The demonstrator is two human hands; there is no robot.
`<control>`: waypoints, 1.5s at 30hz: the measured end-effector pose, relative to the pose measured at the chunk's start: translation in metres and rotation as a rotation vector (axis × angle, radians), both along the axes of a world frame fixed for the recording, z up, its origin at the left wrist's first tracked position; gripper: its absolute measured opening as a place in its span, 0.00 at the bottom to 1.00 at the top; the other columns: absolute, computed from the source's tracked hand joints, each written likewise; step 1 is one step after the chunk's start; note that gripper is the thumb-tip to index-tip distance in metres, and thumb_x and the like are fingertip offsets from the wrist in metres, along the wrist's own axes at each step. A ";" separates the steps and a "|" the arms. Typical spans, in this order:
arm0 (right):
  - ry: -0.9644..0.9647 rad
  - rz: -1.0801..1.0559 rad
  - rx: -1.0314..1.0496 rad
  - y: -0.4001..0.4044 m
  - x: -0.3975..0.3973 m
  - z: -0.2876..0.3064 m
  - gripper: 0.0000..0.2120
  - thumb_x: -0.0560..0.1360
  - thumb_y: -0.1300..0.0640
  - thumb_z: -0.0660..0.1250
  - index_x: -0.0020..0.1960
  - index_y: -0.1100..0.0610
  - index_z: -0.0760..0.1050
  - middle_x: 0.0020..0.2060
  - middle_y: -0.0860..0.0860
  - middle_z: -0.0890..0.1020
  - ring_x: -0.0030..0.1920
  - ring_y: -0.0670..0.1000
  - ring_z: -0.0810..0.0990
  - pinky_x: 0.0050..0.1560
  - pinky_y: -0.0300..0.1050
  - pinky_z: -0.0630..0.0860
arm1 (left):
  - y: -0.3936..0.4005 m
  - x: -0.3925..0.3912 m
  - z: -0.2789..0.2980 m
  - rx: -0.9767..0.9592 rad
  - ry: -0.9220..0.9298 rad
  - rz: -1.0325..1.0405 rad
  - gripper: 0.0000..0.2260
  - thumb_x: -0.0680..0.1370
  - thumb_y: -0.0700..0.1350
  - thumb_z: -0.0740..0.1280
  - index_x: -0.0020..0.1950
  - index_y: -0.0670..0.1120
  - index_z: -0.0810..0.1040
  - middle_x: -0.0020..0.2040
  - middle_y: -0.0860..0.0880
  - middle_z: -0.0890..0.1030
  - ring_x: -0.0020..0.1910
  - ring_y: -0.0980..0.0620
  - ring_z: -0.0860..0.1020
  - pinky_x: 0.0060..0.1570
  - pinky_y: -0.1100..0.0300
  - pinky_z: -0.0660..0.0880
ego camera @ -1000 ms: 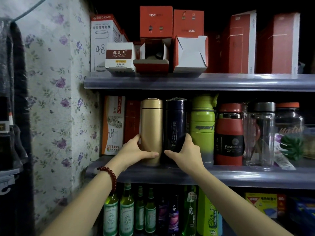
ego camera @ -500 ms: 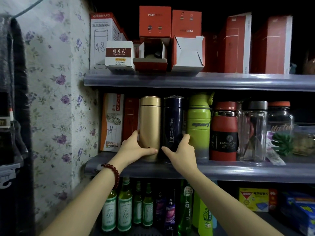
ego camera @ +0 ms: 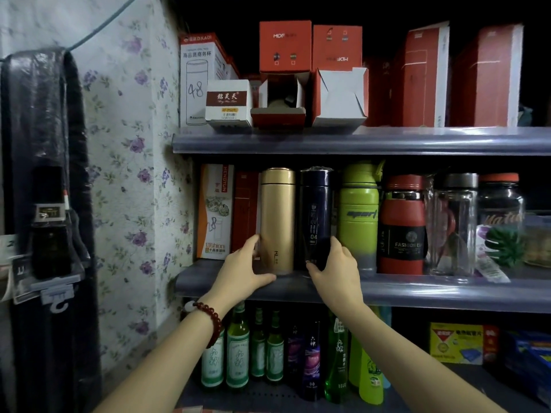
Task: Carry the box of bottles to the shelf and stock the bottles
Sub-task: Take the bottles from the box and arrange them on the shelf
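Gold metal sits under the left hand (ego camera: 238, 275): its thumb lies along the shelf edge (ego camera: 417, 293) in front of the gold flask (ego camera: 277, 222), and its fingers (ego camera: 252, 242) wrap round the flask's left side near the base. That grip is a loose cupping hold, pressed to the flask's sides, not lifting it. The right hand (ego camera: 337, 272) does the same with the dark blue flask (ego camera: 316, 216), fingers (ego camera: 335, 244) reaching up between it and the green sport bottle (ego camera: 359, 216), thumb curled at the base in front. Both flasks stand upright on the middle shelf, touching or nearly touching each other, bases close to the front lip.

Both forearms rise from below, roughly parallel, wrists bent slightly back; a red bead bracelet (ego camera: 208, 320) circles the left wrist.

As for progress, the carrying looks finished, and these two bottles are already on the shelf, beside a red bottle (ego camera: 402, 225) and clear jars further right. I judge this to be the settling or squaring-up of the pair. No carrying box shows anywhere in view, so how many bottles remain to be stocked cannot be told.
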State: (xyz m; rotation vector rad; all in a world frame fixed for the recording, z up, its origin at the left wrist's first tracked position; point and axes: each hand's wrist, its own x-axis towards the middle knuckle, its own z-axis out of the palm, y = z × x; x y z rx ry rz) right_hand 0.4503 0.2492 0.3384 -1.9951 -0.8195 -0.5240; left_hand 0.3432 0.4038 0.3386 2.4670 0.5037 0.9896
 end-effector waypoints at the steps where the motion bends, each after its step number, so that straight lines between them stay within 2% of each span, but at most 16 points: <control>1: -0.017 0.001 -0.008 -0.003 -0.001 -0.002 0.31 0.75 0.55 0.69 0.74 0.60 0.61 0.64 0.57 0.74 0.63 0.56 0.74 0.60 0.46 0.72 | 0.000 -0.002 -0.001 0.002 -0.003 -0.002 0.43 0.69 0.51 0.75 0.77 0.51 0.55 0.68 0.47 0.73 0.66 0.50 0.72 0.65 0.55 0.70; 3: -0.026 0.013 -0.031 -0.010 -0.004 -0.004 0.30 0.76 0.57 0.67 0.74 0.60 0.61 0.64 0.56 0.74 0.65 0.56 0.73 0.60 0.47 0.72 | 0.000 -0.005 -0.003 0.026 -0.002 0.007 0.40 0.70 0.51 0.75 0.76 0.52 0.57 0.67 0.49 0.74 0.65 0.50 0.73 0.64 0.55 0.71; 7: -0.074 0.060 -0.082 -0.024 0.000 0.001 0.22 0.75 0.57 0.67 0.67 0.58 0.68 0.57 0.55 0.78 0.57 0.56 0.77 0.51 0.46 0.74 | -0.004 -0.009 -0.004 0.071 0.010 0.025 0.34 0.72 0.51 0.72 0.75 0.51 0.60 0.65 0.51 0.76 0.63 0.52 0.74 0.60 0.59 0.71; 9: -0.085 0.096 -0.135 -0.030 0.002 0.004 0.20 0.75 0.57 0.67 0.66 0.58 0.70 0.56 0.55 0.78 0.56 0.55 0.77 0.50 0.45 0.74 | -0.008 -0.010 0.000 0.091 0.027 0.046 0.31 0.73 0.50 0.71 0.74 0.50 0.62 0.64 0.50 0.76 0.62 0.51 0.74 0.58 0.60 0.71; 13: -0.130 0.162 -0.211 -0.038 0.010 0.008 0.16 0.75 0.56 0.67 0.62 0.58 0.75 0.56 0.56 0.79 0.56 0.55 0.77 0.48 0.44 0.73 | -0.028 -0.007 0.010 0.215 0.047 0.180 0.21 0.75 0.47 0.69 0.67 0.46 0.72 0.61 0.46 0.77 0.59 0.48 0.76 0.54 0.56 0.74; 18: -0.213 0.284 -0.268 -0.050 0.025 0.005 0.13 0.73 0.57 0.66 0.55 0.59 0.79 0.53 0.56 0.80 0.53 0.56 0.79 0.48 0.46 0.75 | -0.060 -0.003 0.010 0.317 0.127 0.302 0.15 0.75 0.48 0.68 0.61 0.47 0.77 0.58 0.46 0.78 0.57 0.46 0.76 0.54 0.52 0.76; 25: -0.370 0.534 -0.358 -0.079 0.048 -0.005 0.11 0.74 0.56 0.66 0.55 0.58 0.77 0.51 0.57 0.78 0.53 0.57 0.77 0.49 0.46 0.72 | -0.115 -0.009 -0.007 0.221 0.186 0.480 0.13 0.73 0.45 0.69 0.57 0.45 0.79 0.54 0.45 0.81 0.53 0.46 0.78 0.50 0.57 0.76; 28: -0.357 0.640 -0.395 -0.091 0.048 -0.016 0.12 0.75 0.55 0.66 0.56 0.58 0.76 0.53 0.56 0.79 0.55 0.57 0.77 0.52 0.48 0.74 | -0.138 -0.023 -0.019 0.130 0.230 0.571 0.12 0.73 0.45 0.69 0.55 0.43 0.80 0.53 0.44 0.82 0.52 0.46 0.79 0.52 0.53 0.77; 31: -0.333 0.737 -0.449 -0.096 0.039 -0.030 0.13 0.74 0.54 0.67 0.57 0.58 0.78 0.55 0.55 0.80 0.57 0.56 0.77 0.56 0.50 0.75 | -0.161 -0.043 -0.033 0.069 0.274 0.657 0.12 0.74 0.46 0.69 0.56 0.43 0.80 0.54 0.44 0.82 0.55 0.46 0.79 0.55 0.54 0.75; 34: -0.295 0.814 -0.468 -0.095 0.022 -0.044 0.12 0.74 0.54 0.68 0.55 0.57 0.78 0.54 0.54 0.82 0.56 0.55 0.79 0.55 0.50 0.77 | -0.183 -0.070 -0.047 0.021 0.344 0.738 0.12 0.75 0.46 0.68 0.56 0.44 0.79 0.54 0.44 0.81 0.55 0.45 0.78 0.53 0.57 0.73; 40: -0.276 0.987 -0.524 -0.094 -0.036 -0.068 0.13 0.74 0.53 0.67 0.55 0.59 0.79 0.55 0.57 0.82 0.57 0.57 0.78 0.56 0.49 0.75 | -0.220 -0.133 -0.070 -0.111 0.425 0.868 0.12 0.76 0.46 0.67 0.56 0.43 0.79 0.51 0.43 0.81 0.49 0.44 0.80 0.48 0.51 0.79; 42: -0.290 1.036 -0.521 -0.096 -0.060 -0.077 0.11 0.74 0.53 0.68 0.52 0.58 0.79 0.53 0.57 0.82 0.56 0.58 0.79 0.53 0.46 0.74 | -0.236 -0.156 -0.079 -0.106 0.430 0.898 0.12 0.76 0.47 0.67 0.56 0.43 0.78 0.50 0.44 0.81 0.49 0.44 0.80 0.48 0.51 0.79; 45: -0.262 1.093 -0.539 -0.105 -0.097 -0.097 0.08 0.74 0.54 0.67 0.48 0.58 0.78 0.50 0.58 0.83 0.53 0.59 0.79 0.49 0.46 0.74 | -0.264 -0.192 -0.100 -0.143 0.426 0.970 0.10 0.76 0.47 0.67 0.54 0.43 0.78 0.46 0.46 0.80 0.48 0.44 0.79 0.42 0.54 0.76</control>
